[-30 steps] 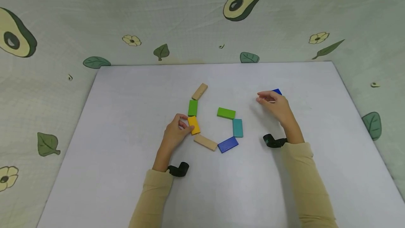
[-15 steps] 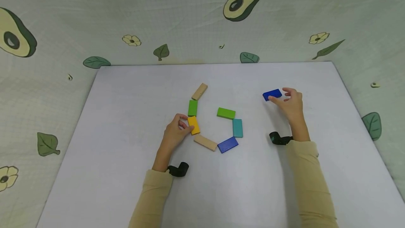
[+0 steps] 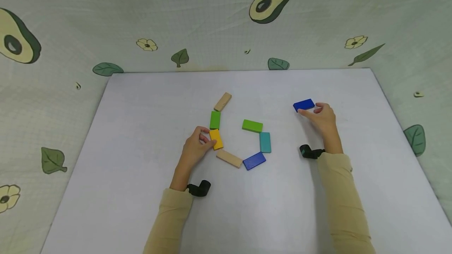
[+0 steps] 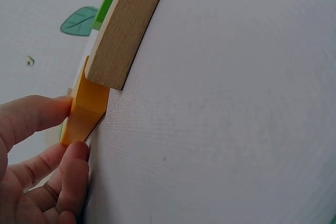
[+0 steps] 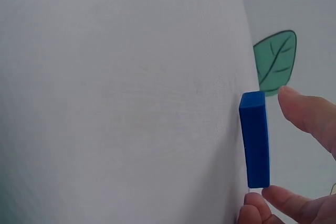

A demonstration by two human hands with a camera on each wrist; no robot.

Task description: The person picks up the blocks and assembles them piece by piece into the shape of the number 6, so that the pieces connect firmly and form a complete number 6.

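Note:
In the head view my left hand (image 3: 196, 146) pinches a yellow block (image 3: 217, 140) between thumb and fingers, at the left side of a broken curve of blocks. The left wrist view has that yellow block (image 4: 84, 111) meeting a plain wood block (image 4: 128, 30). Over on the right, a dark blue block (image 3: 304, 104) lies on the table. My right hand (image 3: 323, 120) is spread about its near right end, thumb over the near edge and index finger by the short end. In the right wrist view the thumb (image 5: 307, 111) is slightly apart from the blue block (image 5: 255, 140).
Green (image 3: 215, 120) and plain wood (image 3: 223, 102) blocks run beyond the yellow one. Toward me lie a plain wood block (image 3: 229, 158) and a blue block (image 3: 254, 161), then teal (image 3: 265, 142) and green (image 3: 252, 126) blocks at right. The white table (image 3: 141, 128) carries them.
My right hand has moved right, from over the dark blue block to its right end, uncovering it, and its fingers have dropped slightly. My left hand stays on the yellow block.

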